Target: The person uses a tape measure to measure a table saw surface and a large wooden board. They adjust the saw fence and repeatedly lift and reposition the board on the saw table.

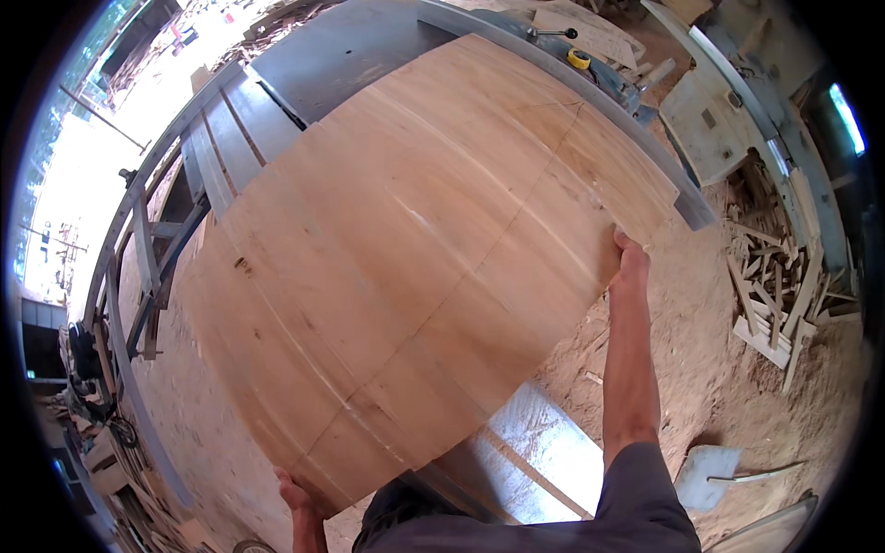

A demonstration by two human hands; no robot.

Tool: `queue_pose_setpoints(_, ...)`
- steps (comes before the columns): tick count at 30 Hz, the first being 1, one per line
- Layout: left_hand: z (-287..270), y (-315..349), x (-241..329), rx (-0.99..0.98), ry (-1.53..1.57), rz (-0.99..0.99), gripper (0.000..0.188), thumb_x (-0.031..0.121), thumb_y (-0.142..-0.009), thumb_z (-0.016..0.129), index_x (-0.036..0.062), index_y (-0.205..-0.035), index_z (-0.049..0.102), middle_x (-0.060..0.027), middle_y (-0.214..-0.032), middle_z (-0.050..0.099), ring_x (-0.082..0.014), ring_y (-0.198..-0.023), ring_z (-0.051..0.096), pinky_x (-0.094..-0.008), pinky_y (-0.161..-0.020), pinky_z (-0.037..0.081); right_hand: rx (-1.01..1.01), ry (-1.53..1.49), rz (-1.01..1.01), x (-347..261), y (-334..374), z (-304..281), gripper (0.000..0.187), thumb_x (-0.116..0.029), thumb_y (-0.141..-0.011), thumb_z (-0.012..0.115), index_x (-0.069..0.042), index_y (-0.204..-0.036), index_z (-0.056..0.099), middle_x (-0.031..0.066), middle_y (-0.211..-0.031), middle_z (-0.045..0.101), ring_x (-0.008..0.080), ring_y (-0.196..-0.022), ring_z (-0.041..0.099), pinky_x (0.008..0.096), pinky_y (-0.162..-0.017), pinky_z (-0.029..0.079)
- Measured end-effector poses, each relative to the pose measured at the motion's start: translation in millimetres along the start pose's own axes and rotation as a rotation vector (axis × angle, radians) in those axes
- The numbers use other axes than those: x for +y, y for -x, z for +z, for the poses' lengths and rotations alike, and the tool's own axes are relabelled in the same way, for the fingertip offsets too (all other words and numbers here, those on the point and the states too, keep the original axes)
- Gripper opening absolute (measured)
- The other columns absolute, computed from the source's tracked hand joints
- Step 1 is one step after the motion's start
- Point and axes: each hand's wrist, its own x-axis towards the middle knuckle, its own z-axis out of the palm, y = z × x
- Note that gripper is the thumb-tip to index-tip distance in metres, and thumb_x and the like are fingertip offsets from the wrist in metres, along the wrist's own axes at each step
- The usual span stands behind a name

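Observation:
A large tan plywood sheet (pixel 396 212) spans the middle of the view, with a thin dark line running across it. Its far part lies over a grey metal saw table (pixel 341 51), and its far right edge runs beside a long metal fence (pixel 691 207). At the sheet's near left corner, my left hand (pixel 297 493) is closed on the edge. My right hand (pixel 631 260) grips the right edge, thumb on top and the other fingers hidden beneath. Whether a blade is under the sheet is hidden.
Slotted metal panels (pixel 544 442) show below the sheet, near my body. A yellow tape measure (pixel 579 59) sits beyond the fence, near a lever handle (pixel 558 33). Scrap wood (pixel 774 286) is piled at right; a flat-bladed tool (pixel 708 475) lies on the dirt floor.

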Motion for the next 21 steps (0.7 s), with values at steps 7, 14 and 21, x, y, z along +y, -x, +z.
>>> queue_pose_setpoints(7, 18, -4, 17, 0.016, 0.072, -0.003, 0.069, 0.053, -0.105, 0.019, 0.0033, -0.147, 0.040, -0.0178, -0.143, 0.050, -0.0364, -0.127, 0.049, -0.0472, -0.108, 0.040, -0.011, -0.005, -0.166, 23, -16, 12, 0.041, -0.007, -0.078, 0.079, 0.007, -0.114, 0.067, 0.0133, -0.112, 0.068, 0.0229, -0.098, 0.065, 0.0328, -0.090, 0.050)
queue_pose_setpoints(14, 26, 0, 26, -0.057, 0.058, -0.033, 0.069, 0.053, -0.105, 0.020, 0.0023, -0.146, 0.041, -0.0181, -0.141, 0.051, -0.0372, -0.126, 0.050, -0.0448, -0.107, 0.041, 0.017, 0.107, -0.225, 25, -22, 3, 0.038, -0.012, -0.078, 0.078, 0.006, -0.110, 0.068, 0.0136, -0.105, 0.070, 0.0233, -0.095, 0.065, 0.0344, -0.086, 0.050)
queue_pose_setpoints(21, 33, 11, 25, -0.089, 0.125, -0.063, 0.067, 0.051, -0.104, 0.022, 0.0016, -0.144, 0.043, -0.0180, -0.141, 0.051, -0.0374, -0.125, 0.051, -0.0466, -0.105, 0.043, 0.178, 0.662, -0.537, 52, 106, -29, 0.064, -0.027, -0.080, 0.074, 0.010, -0.128, 0.051, 0.0257, -0.122, 0.058, 0.0362, -0.114, 0.056, 0.0440, -0.099, 0.043)
